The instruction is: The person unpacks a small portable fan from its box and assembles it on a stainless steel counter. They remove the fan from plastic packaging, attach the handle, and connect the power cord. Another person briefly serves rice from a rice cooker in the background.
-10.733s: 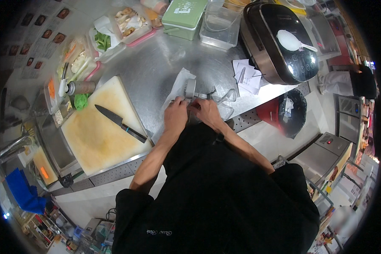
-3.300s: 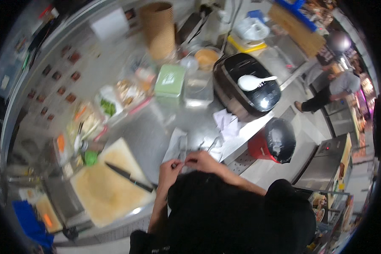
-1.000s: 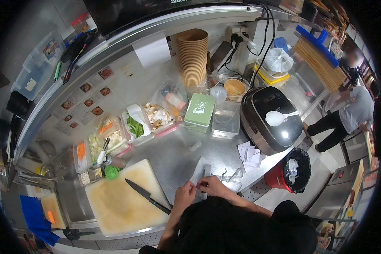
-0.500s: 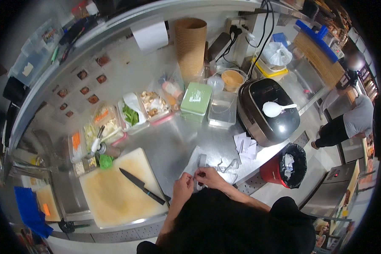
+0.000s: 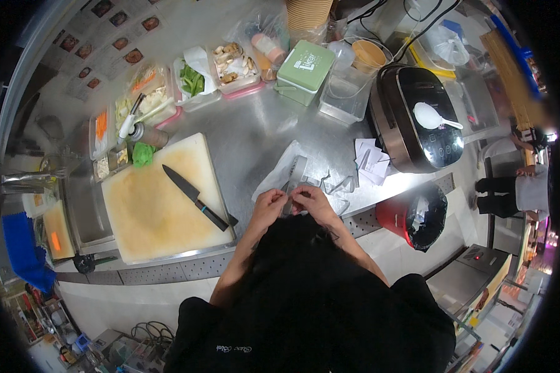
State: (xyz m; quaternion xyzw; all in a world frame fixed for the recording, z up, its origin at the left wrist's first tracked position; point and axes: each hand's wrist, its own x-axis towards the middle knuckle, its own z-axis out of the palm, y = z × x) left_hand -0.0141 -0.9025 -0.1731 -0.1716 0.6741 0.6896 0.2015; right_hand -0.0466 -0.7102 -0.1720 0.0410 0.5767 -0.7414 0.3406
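My left hand (image 5: 269, 207) and my right hand (image 5: 312, 202) meet at the front edge of the steel counter, fingers pinched together. What lies between the fingertips is too small and hidden to name. Just beyond them is a grey ridged strip (image 5: 298, 168), its near end running down to my fingers. A crumpled white translucent sheet (image 5: 276, 177) lies to its left, and loose curled grey strips (image 5: 339, 185) to its right. A black-handled knife (image 5: 193, 196) rests on the cutting board (image 5: 158, 217) to the left.
Behind the board stand tubs of carrot (image 5: 101, 127), greens (image 5: 193, 81) and mushrooms (image 5: 233, 62). A green box (image 5: 305, 68), a clear container (image 5: 344, 96) and a rice cooker (image 5: 420, 118) with a white paddle (image 5: 432, 116) line the back right. A red bin (image 5: 393, 214) and another person (image 5: 529, 186) are at right.
The view has tipped downward, so the counter sits higher and more of my clothing shows. My hands stay pinched together beside the grey strip.
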